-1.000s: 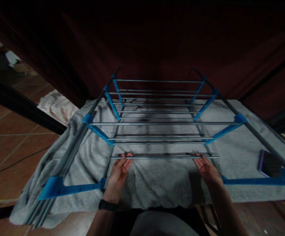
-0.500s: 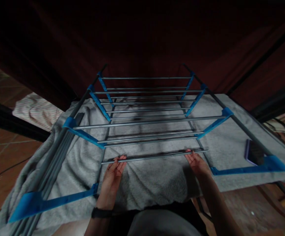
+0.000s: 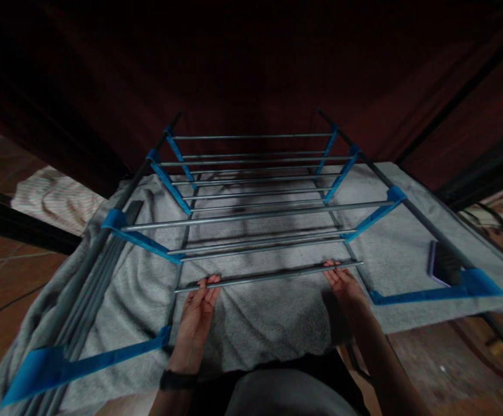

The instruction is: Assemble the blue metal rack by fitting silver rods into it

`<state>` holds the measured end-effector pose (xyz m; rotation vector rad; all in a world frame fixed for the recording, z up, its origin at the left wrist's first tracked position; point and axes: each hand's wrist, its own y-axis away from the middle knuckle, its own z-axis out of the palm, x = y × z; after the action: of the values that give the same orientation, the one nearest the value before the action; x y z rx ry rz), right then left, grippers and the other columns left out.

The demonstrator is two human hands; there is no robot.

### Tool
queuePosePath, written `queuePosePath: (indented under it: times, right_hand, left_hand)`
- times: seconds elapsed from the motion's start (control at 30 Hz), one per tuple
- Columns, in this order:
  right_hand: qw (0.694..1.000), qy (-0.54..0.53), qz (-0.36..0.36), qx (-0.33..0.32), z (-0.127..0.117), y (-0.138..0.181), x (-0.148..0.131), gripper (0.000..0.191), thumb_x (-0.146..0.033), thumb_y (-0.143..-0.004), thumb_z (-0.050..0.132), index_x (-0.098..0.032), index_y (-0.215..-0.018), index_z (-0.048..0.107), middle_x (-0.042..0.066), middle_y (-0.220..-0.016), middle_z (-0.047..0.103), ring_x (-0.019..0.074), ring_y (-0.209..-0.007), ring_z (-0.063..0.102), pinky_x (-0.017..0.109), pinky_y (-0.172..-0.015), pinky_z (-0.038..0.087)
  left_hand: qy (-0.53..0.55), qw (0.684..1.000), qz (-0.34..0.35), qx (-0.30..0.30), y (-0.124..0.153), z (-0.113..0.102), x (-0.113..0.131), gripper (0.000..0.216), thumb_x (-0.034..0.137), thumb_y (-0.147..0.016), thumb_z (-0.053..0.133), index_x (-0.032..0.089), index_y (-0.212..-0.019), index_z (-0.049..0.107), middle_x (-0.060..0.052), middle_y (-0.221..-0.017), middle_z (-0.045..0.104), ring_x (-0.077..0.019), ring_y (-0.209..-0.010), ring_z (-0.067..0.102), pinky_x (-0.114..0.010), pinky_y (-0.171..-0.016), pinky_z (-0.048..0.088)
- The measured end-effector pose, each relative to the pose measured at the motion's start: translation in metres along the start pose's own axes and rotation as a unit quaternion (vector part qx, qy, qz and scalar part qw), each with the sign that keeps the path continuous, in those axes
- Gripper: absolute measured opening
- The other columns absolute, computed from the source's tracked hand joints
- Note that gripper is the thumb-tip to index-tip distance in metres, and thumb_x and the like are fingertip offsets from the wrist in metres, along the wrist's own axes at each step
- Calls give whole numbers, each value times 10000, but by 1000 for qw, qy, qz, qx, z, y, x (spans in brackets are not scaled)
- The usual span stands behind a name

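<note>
Drying rack [image 3: 251, 215] cut off lower left; phone [image 3: 439, 260] partly behind bracket [image 3: 476, 283]

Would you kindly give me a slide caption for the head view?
The left hand and right hand touch a metal rod over a grey towel beside a blue-jointed rack.

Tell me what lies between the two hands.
In the head view, only the bare metal rod spans from left hand to right hand, over the grey towel.

One head-worn view, looking forward and steeply down, close above the near edge of the grey towel [image 3: 268, 329]; the drying rack [image 3: 255, 215] runs away toward a dark curtain [image 3: 251, 69].
</note>
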<state>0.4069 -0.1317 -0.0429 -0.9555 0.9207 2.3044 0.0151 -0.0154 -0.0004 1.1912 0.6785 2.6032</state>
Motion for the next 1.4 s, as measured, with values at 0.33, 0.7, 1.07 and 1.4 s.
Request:
queuePosePath:
  times: [0.33,0.7,1.07,1.4]
  right_hand:
    - [1000,2,-12,7,8,7,1,212,-248,-710,846,-249,-850,687,25,-989,784,178,-947,747,315,-894,609]
    - [1000,-5,-9,20,5,2,3,213,-172,-680,738,-248,-868,673,37,-968,782,203,-931,750,368,-946,595]
    - [1000,9,-10,10,7,4,2,196,-222,-704,773,-244,-872,676,35,-969,773,197,-956,736,352,-969,579]
    - [999,32,4,5,4,4,-3,188,-253,-732,754,-256,-916,713,35,-1000,774,200,-994,731,411,-1032,533]
  left_hand:
    - [1,1000,-11,-8,-3,0,1,101,112,-761,782,149,-849,748,-106,-1056,778,-247,-1109,708,-368,-994,557]
    - [-9,999,-9,-36,-1,-3,3,184,117,-731,806,160,-904,759,-123,-1147,758,-274,-1186,671,-389,-1048,520]
    - [-6,1000,-11,-26,0,-2,3,182,102,-743,792,170,-907,755,-104,-1144,762,-263,-1193,668,-393,-1070,506]
    - [-9,999,-11,-48,9,9,6,241,109,-690,836,181,-904,754,-95,-1061,781,-286,-1105,710,-458,-1053,514]
